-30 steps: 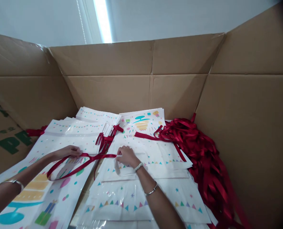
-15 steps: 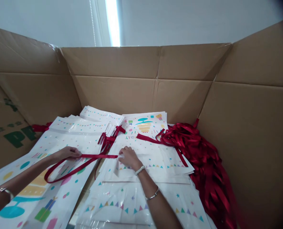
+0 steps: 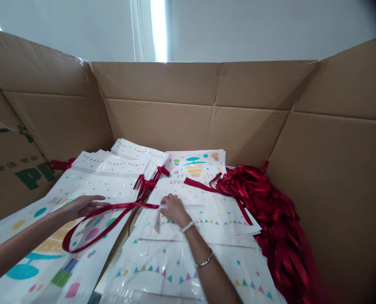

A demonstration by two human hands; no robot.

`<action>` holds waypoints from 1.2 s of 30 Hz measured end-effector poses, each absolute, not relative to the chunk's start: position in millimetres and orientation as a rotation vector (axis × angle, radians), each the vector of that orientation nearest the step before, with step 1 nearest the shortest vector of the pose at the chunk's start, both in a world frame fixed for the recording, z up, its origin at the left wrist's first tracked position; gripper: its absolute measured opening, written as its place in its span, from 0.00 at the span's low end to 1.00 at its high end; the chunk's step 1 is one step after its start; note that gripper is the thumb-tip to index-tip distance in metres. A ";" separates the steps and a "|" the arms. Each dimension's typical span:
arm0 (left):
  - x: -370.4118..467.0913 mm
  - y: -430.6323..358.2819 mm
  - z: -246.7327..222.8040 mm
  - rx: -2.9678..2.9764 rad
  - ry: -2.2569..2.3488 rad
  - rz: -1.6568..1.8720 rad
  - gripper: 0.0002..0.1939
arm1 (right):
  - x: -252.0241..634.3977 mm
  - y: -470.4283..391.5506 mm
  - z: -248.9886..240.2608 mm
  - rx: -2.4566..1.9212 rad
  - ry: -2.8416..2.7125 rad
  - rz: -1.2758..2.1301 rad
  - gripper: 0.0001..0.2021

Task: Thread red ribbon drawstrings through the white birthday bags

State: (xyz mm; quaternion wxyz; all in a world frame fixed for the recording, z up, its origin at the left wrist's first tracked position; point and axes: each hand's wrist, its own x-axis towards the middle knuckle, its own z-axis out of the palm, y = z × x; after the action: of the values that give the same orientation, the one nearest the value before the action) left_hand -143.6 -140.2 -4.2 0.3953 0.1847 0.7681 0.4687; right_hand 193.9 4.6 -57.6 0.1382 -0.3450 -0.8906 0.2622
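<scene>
- Ribbon (image 3: 127, 205) between left hand (image 3: 85, 207) and right hand (image 3: 174, 210)
- Left: fingers loosely parted
- Right: fingertips bent at ribbon's end; cannot tell whether grasping
- Bags (image 3: 165, 255) beneath both

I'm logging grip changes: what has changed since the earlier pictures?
The left hand has opened its pinch on the red ribbon, which now bows slightly; whether fingers still touch it is unclear. The right hand stays near the ribbon's end; the ribbon pile lies as before.

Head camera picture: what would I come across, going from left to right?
Green lettering on the cardboard, left hand, right hand, silver bangle, main heap of red ribbon.
</scene>
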 end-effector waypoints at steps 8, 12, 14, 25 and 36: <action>-89.0 -135.1 -2.2 0.376 1.548 1.187 0.20 | 191.6 4.0 -57.8 -0.995 -2.583 0.735 0.12; -55.2 -121.1 -11.3 0.615 1.608 1.070 0.22 | 191.5 4.6 -58.6 -0.999 -2.581 0.737 0.12; -41.2 -115.0 -16.7 0.794 1.623 1.047 0.23 | 191.6 4.8 -59.1 -1.000 -2.583 0.737 0.12; 26.5 -85.9 -35.7 1.052 1.562 0.995 0.34 | 190.6 5.0 -59.6 -1.002 -2.610 0.664 0.13; -11.6 -75.1 -47.0 1.653 2.055 0.945 0.22 | 191.3 5.7 -63.0 -0.968 -2.565 0.752 0.12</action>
State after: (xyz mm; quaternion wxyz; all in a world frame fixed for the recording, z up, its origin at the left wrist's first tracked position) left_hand -11.6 -75.1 -47.0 0.1693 0.5815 0.7229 0.3325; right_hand 191.3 5.7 -63.0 0.1488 -0.3366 -0.8922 0.2617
